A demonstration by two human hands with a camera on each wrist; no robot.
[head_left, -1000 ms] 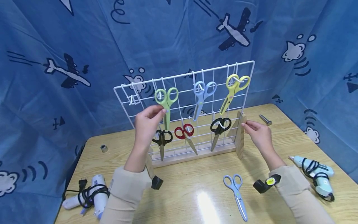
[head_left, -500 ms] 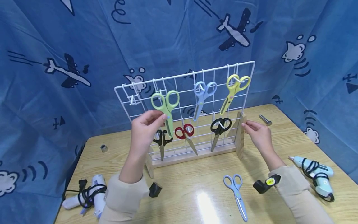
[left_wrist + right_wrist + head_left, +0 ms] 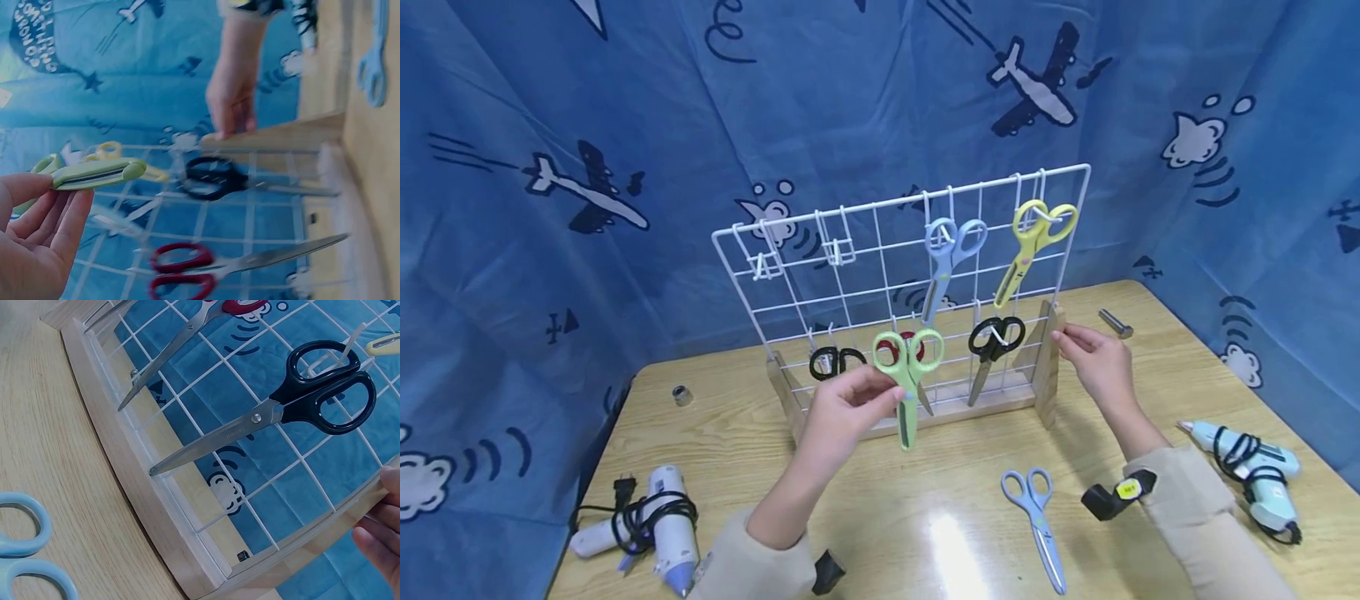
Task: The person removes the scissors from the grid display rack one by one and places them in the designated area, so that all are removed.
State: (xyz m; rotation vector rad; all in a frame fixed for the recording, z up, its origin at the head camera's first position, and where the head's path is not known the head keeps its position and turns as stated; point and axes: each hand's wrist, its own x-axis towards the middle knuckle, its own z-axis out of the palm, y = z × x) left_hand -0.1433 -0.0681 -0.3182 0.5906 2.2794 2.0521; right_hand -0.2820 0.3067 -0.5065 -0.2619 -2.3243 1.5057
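Some half-legible lettering (image 3: 36,31) shows upper left in the left wrist view; the left hand (image 3: 847,407) pinches green scissors (image 3: 907,375), now lowered just below the head view's centre, the right hand (image 3: 1100,365) a wooden post (image 3: 1047,375).

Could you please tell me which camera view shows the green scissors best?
The head view: it shows the green scissors face-on, only partly covered by the left hand pinching them. The left wrist view shows them at a slant, handles only partly visible; the right wrist view does not show them.
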